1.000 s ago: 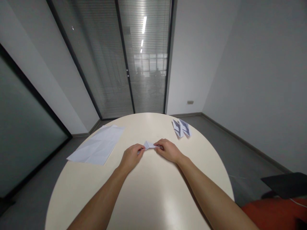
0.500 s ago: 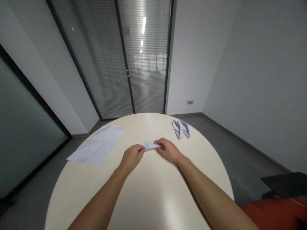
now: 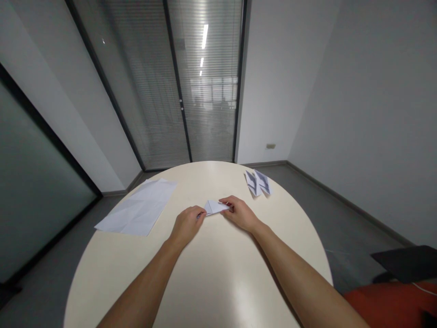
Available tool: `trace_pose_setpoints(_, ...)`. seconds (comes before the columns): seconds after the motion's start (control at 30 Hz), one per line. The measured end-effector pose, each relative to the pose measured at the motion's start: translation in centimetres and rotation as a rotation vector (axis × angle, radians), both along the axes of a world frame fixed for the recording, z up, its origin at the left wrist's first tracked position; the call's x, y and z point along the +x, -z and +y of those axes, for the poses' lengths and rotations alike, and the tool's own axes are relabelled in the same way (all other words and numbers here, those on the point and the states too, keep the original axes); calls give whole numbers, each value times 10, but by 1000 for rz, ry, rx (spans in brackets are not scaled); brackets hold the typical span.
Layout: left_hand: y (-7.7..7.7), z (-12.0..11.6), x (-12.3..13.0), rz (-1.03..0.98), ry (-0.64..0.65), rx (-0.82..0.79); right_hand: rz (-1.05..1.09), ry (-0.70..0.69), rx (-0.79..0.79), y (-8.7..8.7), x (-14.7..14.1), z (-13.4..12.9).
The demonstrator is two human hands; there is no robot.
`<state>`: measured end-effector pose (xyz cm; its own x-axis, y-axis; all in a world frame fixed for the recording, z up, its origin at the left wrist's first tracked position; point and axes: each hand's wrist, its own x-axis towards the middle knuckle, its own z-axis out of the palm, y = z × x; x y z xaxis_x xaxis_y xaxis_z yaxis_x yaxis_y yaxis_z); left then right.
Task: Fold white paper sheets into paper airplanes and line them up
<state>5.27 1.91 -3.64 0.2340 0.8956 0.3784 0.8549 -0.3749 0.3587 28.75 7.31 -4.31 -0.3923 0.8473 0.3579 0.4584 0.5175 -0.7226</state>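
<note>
A small piece of folded white paper (image 3: 214, 207) is stretched between my two hands, above the middle of the table. My left hand (image 3: 187, 223) pinches its left end, with the fingertips closed on it. At the right end, the thumb and fingers of my right hand (image 3: 240, 214) are closed on the paper too. A crease runs across the paper near my left fingertips. Both ends of the paper are partly hidden by my fingers.
Creased white paper sheets (image 3: 139, 207) lie flat at the table's left edge. Two folded paper shapes (image 3: 258, 183) stand at the far right. The round cream table (image 3: 205, 282) fills the foreground. A black flat object (image 3: 406, 264) and something red (image 3: 385, 303) are at lower right.
The folded paper's upper edge now looks more pointed and slopes down toward my right hand. Both hands have stayed almost in place, still gripping it.
</note>
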Motion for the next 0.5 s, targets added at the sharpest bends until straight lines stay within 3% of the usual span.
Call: trace_pose_setpoints(0.5,4,1,-1,7,14,19,92,-41,10,1,-2,1)
